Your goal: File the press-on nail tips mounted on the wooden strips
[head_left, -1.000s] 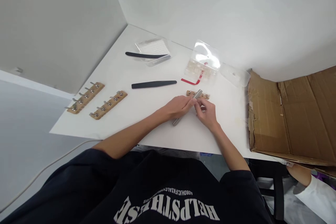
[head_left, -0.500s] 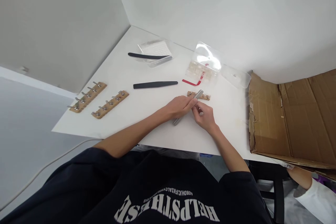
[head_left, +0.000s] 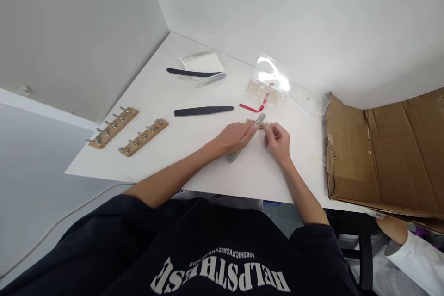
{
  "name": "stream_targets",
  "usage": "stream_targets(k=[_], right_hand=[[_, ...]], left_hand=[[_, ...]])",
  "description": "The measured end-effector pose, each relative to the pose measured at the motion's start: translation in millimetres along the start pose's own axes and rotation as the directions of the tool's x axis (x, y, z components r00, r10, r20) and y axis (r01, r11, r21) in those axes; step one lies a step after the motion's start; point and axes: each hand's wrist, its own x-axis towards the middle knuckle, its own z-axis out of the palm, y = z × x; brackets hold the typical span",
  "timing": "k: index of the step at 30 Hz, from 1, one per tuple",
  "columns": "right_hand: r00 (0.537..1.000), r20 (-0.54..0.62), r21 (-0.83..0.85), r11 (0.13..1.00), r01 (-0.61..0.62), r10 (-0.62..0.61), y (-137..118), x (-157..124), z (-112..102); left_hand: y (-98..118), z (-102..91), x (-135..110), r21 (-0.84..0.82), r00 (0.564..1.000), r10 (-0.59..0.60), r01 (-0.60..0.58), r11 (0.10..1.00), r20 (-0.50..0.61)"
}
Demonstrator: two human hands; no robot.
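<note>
My left hand [head_left: 237,136] is closed around a grey nail file [head_left: 259,120], which slants from below the palm up past the fingers. My right hand [head_left: 278,141] has thumb and index finger pinched at the right part of a small wooden strip [head_left: 263,126] with metal clips. What those fingertips hold, if anything, is too small to make out. Behind the strip lies a bent red band [head_left: 250,108], reaching onto a clear plastic box [head_left: 270,76] with its lid up and pale pieces inside.
Two wooden strips with upright metal clips, a left one [head_left: 114,127] and a right one [head_left: 144,138], lie at the left. A black nail file [head_left: 204,111] lies mid-table; another [head_left: 194,73] rests by a clear packet [head_left: 204,62]. A cardboard box [head_left: 354,157] stands right, near another person's arm [head_left: 393,229].
My right hand has moved right and slightly up, away from my left hand, to the small wooden strip. The left hand keeps the grey nail file in nearly the same place.
</note>
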Motion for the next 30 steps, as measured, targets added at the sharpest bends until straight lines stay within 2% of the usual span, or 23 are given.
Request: stream_targets(k=[3, 5, 9, 15, 17, 22, 24, 27, 29, 30], right_hand=[[0.999, 0.02, 0.172, 0.984, -0.041, 0.038, -4.2, 6.5, -7.6], [0.997, 0.057, 0.225, 0.973, -0.059, 0.047, -7.1, 6.7, -8.6], [0.995, 0.088, 0.235, 0.97, -0.06, 0.041, -9.2, 3.0, -5.1], [0.993, 0.106, 0.258, 0.963, -0.076, 0.05, -7.9, 2.5, -6.6], [0.989, 0.127, 0.264, 0.959, -0.104, 0.072, -8.4, 3.3, -8.4], [0.979, 0.175, 0.299, 0.942, -0.152, 0.102, -10.0, 4.7, -11.0], [0.976, 0.188, 0.306, 0.937, -0.168, 0.113, -10.7, 5.1, -11.3], [0.97, 0.208, 0.309, 0.933, -0.184, 0.123, -11.4, 5.5, -11.3], [0.965, 0.229, 0.31, 0.931, -0.195, 0.125, -11.1, 5.6, -10.9], [0.961, 0.246, 0.308, 0.93, -0.201, 0.127, -10.9, 5.7, -10.7]], left_hand=[[-1.1, -5.8, 0.6, -0.052, 0.995, -0.035, 0.031, 0.998, -0.095], [-3.1, -8.0, 1.9, -0.062, 0.987, -0.039, 0.029, 0.998, -0.157], [-8.3, -10.9, 5.7, -0.018, 0.971, -0.047, 0.044, 0.999, -0.233], [-22.7, -17.5, 11.3, 0.052, 0.943, -0.169, 0.191, 0.98, -0.288], [-28.1, -17.5, 12.3, 0.102, 0.936, -0.176, 0.215, 0.971, -0.305], [-33.4, -12.7, 12.5, 0.197, 0.95, -0.1, 0.163, 0.967, -0.295], [-31.1, -11.7, 11.6, 0.24, 0.955, -0.104, 0.173, 0.955, -0.277], [-24.0, -12.3, 8.8, 0.292, 0.944, -0.098, 0.194, 0.937, -0.316], [-18.8, -12.7, 6.4, 0.269, 0.938, -0.03, 0.13, 0.954, -0.346], [-16.5, -12.4, 5.2, 0.234, 0.94, 0.023, 0.061, 0.97, -0.341]])
